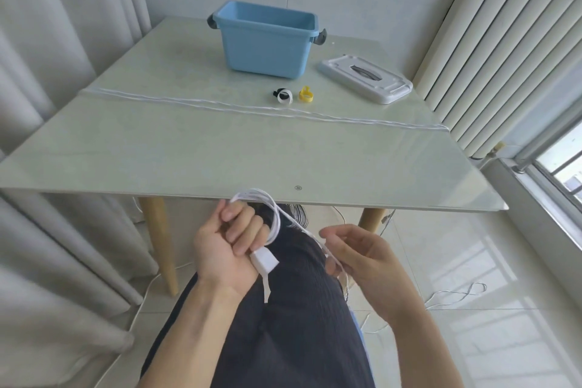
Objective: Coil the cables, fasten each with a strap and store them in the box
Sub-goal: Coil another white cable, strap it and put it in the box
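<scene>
pale desk (189, 148) by the curtains, blue box (267, 41) at twelve o'clock, open. below the near edge, the left hand (226, 242) has its fingers clamped on the white cable (274, 217) loops; right hand (362, 255) fingers loosely pinch the trailing strand. best to keep loops even, feeding slack steadily.

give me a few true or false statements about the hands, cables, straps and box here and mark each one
1. The left hand grips loops of thin white cable. True.
2. The blue plastic box has its lid on. False: it is open; the grey-white lid lies on the pale glass table beside it.
3. A yellow strap lies near a black-and-white strap. True.
4. The right hand holds the yellow strap. False: it pinches the cable.
5. Another white cable stretches across the table. True.
</scene>
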{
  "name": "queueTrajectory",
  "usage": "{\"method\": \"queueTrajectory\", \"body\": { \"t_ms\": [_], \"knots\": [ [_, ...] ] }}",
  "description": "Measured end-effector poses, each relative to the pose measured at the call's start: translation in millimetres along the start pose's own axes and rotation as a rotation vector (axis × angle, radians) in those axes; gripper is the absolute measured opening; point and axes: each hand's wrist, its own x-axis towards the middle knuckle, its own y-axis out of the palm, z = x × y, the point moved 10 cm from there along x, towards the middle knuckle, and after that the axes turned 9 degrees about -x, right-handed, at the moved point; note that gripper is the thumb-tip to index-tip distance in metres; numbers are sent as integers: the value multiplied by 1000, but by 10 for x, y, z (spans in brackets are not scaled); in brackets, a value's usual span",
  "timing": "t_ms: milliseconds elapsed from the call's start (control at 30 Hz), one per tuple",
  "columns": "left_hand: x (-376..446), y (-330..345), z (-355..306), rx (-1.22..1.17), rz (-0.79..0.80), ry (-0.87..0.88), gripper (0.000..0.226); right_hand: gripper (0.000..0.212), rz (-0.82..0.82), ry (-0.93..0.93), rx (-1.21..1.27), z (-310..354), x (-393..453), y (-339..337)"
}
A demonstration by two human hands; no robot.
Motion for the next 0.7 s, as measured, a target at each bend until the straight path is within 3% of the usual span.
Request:
{"method": "queueTrajectory", "body": {
  "t_ms": [100, 167, 367, 567, 633, 700],
  "knots": [
    [17, -63, -134, -54, -55, 69, 41, 20, 52, 113, -451, -184, -48, -45],
    [21, -57, -151, -44, -66, 94, 37, 23, 53, 139, -594, -215, -85, 2],
    [-31, 326, -98, 252, 129, 155, 25, 11, 136, 30, -628, 32, -245, 523],
    [-167, 552, 48, 568, 321, 193, 18, 22, 197, -52, -698, 175, -314, 686],
    [-208, 540, 107, 775, 346, 175, 18, 28, 223, -96, -754, 244, -352, 663],
    [-248, 543, 180, 1083, 369, 115, 2, 26, 223, -155, -791, 362, -392, 617]
  ]
}}
